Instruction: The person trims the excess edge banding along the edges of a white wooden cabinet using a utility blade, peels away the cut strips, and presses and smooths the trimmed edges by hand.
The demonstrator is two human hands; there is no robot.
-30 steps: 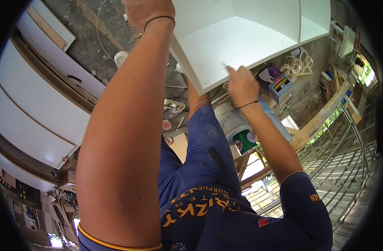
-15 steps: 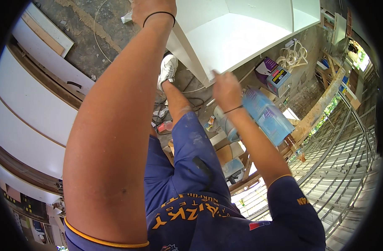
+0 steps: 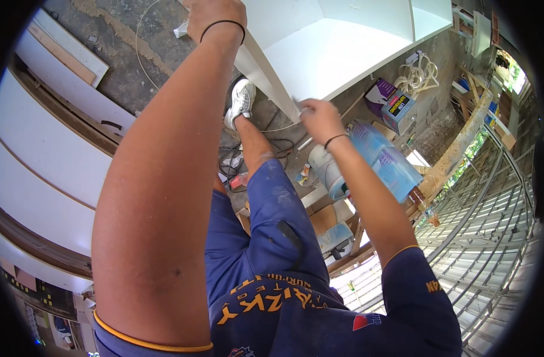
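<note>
Two bare hands work at a white open-fronted cabinet (image 3: 325, 62) lying from 12 to 1 o'clock. The right hand (image 3: 322, 123) is closed around a thin blade-like tool (image 3: 296, 103), blurred, which points toward 10 o'clock from the fingers, right by the cabinet's near corner. The left hand (image 3: 215, 19), at 11 o'clock, is beside the cabinet's left side; its fingertips are out of sight, so whether it grips the panel cannot be told

Stained concrete floor (image 3: 120, 50) shows at 10 o'clock, with white panels (image 3: 49, 163) stacked at 9. A purple-and-blue box (image 3: 391, 106) and a coil of pale strip (image 3: 419, 77) sit at 2, blue plastic packs (image 3: 385, 160) at 3. The left forearm (image 3: 159, 178) blocks much of the floor
</note>
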